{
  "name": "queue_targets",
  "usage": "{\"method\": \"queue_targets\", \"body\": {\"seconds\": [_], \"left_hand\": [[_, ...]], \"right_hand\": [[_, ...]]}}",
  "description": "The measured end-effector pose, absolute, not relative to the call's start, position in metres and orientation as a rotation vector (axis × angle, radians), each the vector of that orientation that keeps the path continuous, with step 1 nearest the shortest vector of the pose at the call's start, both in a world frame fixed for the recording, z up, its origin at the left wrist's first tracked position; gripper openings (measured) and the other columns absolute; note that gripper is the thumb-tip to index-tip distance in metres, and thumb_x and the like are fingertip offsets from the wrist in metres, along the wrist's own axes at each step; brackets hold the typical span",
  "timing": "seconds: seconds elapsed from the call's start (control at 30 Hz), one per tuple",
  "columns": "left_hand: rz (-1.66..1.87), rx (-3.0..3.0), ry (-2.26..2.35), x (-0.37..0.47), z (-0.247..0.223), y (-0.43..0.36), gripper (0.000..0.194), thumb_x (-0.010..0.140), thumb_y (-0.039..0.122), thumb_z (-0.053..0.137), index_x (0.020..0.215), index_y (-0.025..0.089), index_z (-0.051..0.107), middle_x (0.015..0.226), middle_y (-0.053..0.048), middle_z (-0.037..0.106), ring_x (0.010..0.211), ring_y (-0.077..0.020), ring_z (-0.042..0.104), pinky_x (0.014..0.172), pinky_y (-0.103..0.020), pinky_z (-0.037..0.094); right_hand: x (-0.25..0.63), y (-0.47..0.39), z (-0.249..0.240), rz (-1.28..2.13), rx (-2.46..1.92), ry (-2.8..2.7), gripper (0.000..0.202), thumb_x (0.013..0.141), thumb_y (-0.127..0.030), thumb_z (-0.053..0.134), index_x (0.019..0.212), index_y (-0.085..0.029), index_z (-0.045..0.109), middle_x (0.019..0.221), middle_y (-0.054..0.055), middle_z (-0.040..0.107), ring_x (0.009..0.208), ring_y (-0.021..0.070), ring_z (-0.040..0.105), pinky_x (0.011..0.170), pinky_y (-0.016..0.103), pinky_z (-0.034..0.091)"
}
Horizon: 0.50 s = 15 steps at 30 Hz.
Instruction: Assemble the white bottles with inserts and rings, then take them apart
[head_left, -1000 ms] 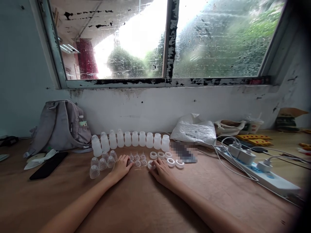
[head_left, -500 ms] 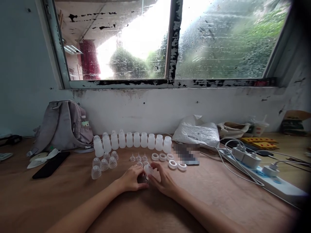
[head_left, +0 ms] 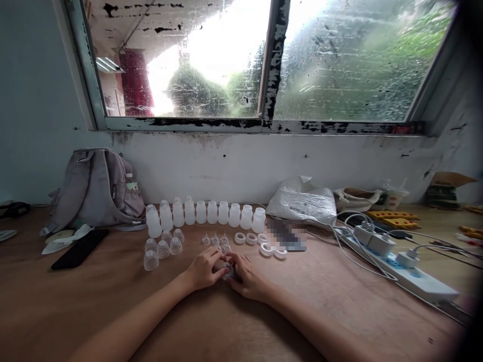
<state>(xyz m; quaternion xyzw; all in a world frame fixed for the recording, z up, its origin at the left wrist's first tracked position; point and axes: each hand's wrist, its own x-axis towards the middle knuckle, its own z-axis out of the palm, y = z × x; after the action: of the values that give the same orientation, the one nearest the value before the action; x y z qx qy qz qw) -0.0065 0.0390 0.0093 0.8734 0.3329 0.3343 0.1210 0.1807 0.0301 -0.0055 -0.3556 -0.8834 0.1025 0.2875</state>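
My left hand (head_left: 207, 266) and my right hand (head_left: 247, 275) meet over the wooden table, fingers curled around a small whitish bottle collar ring (head_left: 228, 272). A clear part seems to sit within it, but fingers hide most of it. Just beyond my fingers stand several clear silicone bottle nipples (head_left: 215, 240). White collar rings (head_left: 251, 239) lie to their right. On the left are several clear dome caps (head_left: 163, 249). Behind these, frosted baby bottles (head_left: 212, 212) stand upright in a row; the leftmost ones carry clear tops.
A grey backpack (head_left: 100, 191) and a black phone (head_left: 80, 250) lie left. At the right are a silver plastic bag (head_left: 302, 201), a blurred-out flat object (head_left: 289, 236), and a white power strip (head_left: 426, 281) with chargers and looping cables. A wall with a window rises behind.
My hands have drawn together, and the whitish piece held up tilted in my right fingers is now lower, between both hands. The camera view has shifted slightly.
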Motion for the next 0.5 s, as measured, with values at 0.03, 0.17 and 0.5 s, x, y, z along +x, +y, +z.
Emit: {"method": "queue_targets", "body": {"seconds": [0.03,0.17,0.5], "left_hand": [[0.969,2.554,0.973,-0.006,0.009,0.039,0.016,0.075,0.027,0.051,0.087,0.020,0.058,0.089,-0.006,0.057,0.085,-0.0193,0.051,0.079,-0.030,0.038],[1.012,2.423,0.983,-0.003,0.007,0.041,0.014,0.078,0.026,0.046,0.080,0.019,0.058,0.081,-0.004,0.058,0.078,-0.0166,0.052,0.073,-0.027,0.039],[1.111,1.824,0.962,0.008,0.000,0.039,0.023,0.078,0.037,0.047,0.073,0.016,0.053,0.063,0.001,0.053,0.056,-0.0104,0.048,0.053,-0.020,0.037]], "right_hand": [[0.181,0.030,-0.005,0.273,-0.956,-2.366,0.051,0.070,-0.021,0.052,0.116,-0.016,0.033,0.101,0.009,0.054,0.095,0.0216,0.048,0.083,0.035,0.037],[0.183,0.029,-0.002,0.279,-0.939,-2.374,0.049,0.071,-0.022,0.053,0.116,-0.018,0.034,0.104,0.009,0.053,0.096,0.0210,0.048,0.084,0.034,0.037],[0.172,0.028,-0.012,0.260,-0.972,-2.120,0.014,0.076,-0.014,0.041,0.088,-0.020,0.043,0.081,0.003,0.054,0.070,0.0144,0.050,0.063,0.025,0.042]]}}
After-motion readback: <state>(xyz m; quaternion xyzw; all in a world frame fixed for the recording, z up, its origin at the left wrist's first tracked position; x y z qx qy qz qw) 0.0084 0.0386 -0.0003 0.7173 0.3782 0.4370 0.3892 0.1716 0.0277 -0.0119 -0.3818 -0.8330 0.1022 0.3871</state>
